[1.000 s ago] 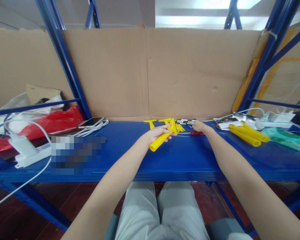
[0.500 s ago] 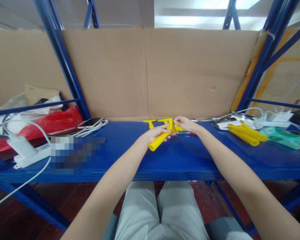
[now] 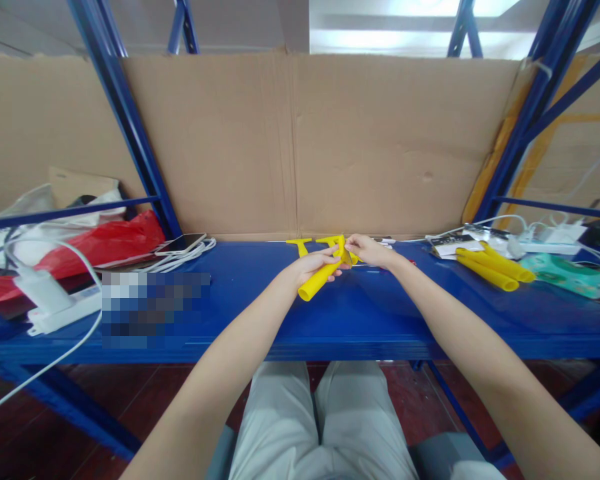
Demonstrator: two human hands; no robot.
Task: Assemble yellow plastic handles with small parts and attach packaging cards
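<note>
My left hand point(image 3: 311, 265) is wrapped around a yellow plastic piece with a hollow tube-shaped handle point(image 3: 316, 284). Its open tube end points down toward me, while the other end has an angled head near my right hand. My right hand point(image 3: 371, 251) is at that head with its fingers pinched together; whatever lies between the fingertips is too small to make out. Behind my left hand, a yellow T-shaped piece point(image 3: 300, 245) lies at the back of the blue tabletop. More yellow parts are partly hidden behind my hands.
Several yellow tubes point(image 3: 487, 270) lie at the right beside a green packet point(image 3: 573, 275). White cables and a power strip point(image 3: 555, 243) sit behind them. To the left are a red bag point(image 3: 110, 243), coiled white cable point(image 3: 193, 253) and another power strip point(image 3: 65, 313). Cardboard point(image 3: 295, 147) closes off the back.
My right hand has moved slightly left and down, closer to the head of the yellow piece. My left hand keeps its hold almost unmoved.
</note>
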